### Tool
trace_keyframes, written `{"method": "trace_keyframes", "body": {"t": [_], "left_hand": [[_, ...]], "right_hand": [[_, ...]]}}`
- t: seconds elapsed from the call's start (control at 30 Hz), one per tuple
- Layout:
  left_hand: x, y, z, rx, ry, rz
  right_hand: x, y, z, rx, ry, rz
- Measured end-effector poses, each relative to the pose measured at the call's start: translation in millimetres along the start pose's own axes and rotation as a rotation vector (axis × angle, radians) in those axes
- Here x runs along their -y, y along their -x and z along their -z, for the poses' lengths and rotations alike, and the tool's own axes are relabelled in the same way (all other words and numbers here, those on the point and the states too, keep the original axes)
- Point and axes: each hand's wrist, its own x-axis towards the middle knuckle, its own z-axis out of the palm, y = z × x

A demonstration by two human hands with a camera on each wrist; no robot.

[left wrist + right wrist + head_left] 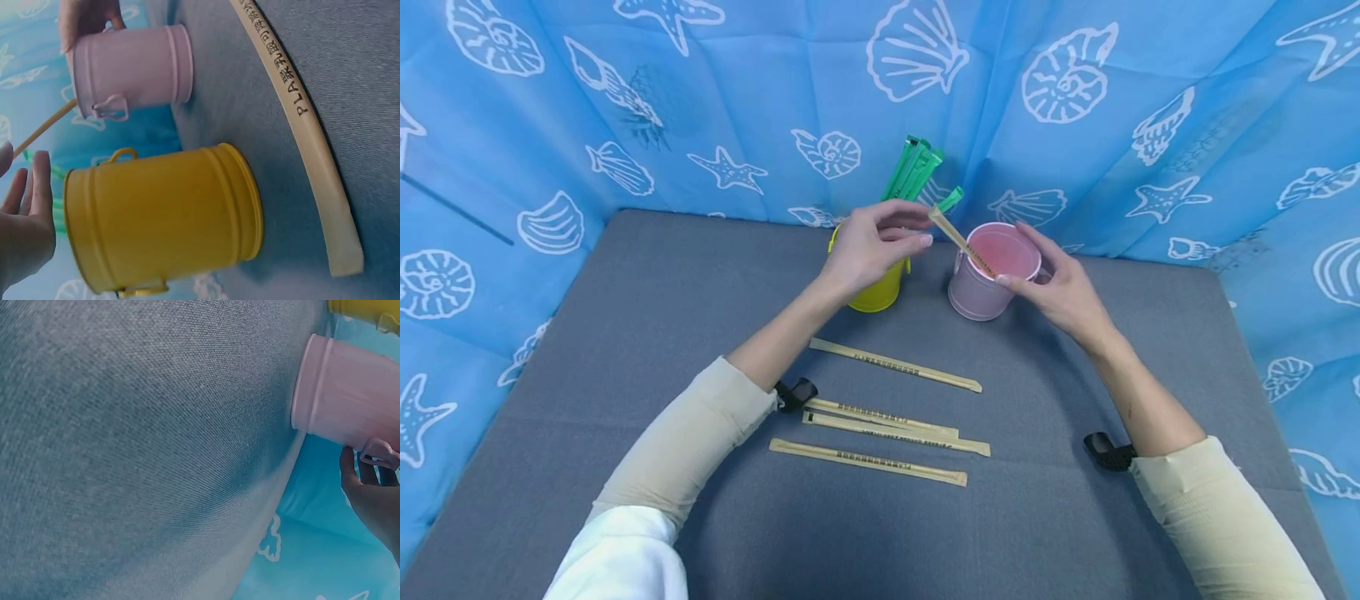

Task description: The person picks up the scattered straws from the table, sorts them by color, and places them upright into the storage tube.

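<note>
A paper-wrapped straw (958,237) leans in the pink bucket (979,292), its upper end sticking out to the left. My left hand (872,246) is beside that end, over the yellow bucket (876,293); thumb and fingers are apart, with nothing gripped. On the pink bucket, my right hand (1060,287) holds the rim, thumb at the near edge and fingers along the right side. In the right wrist view, its fingertips (348,464) touch the bucket's wall near the handle. Several green-wrapped straws (913,171) stand in the yellow bucket.
Several more paper-wrapped straws lie on the grey tablecloth (625,350) in front of the buckets, the farthest straw (895,364) apart from the others. Behind the table hangs a blue curtain (775,100) printed with shells. One green-wrapped end (951,198) shows behind the leaning straw.
</note>
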Motion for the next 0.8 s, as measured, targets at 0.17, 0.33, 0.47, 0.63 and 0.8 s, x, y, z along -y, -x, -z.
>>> {"method": "trace_keyframes", "body": {"t": [0.17,0.33,0.47,0.63,0.8], "left_hand": [[2.0,18.2,12.1,-0.025,-0.053,-0.112],[9.5,37.8,23.9,-0.011,-0.102,-0.159],[19.1,52.8,30.5,-0.011,-0.116,-0.232],[30.4,68.7,37.6,0.024,-0.048,-0.321],[44.0,79.3,44.3,0.099,-0.049,-0.27]], "right_hand": [[2.1,2.0,1.9,0.003,0.035,0.0],[2.8,3.3,4.0,0.002,0.049,-0.004],[0.9,2.9,3.2,0.01,0.022,-0.015],[-1.1,1.4,1.5,0.012,0.007,-0.021],[-0.1,1.2,0.9,0.009,0.004,-0.016]]}}
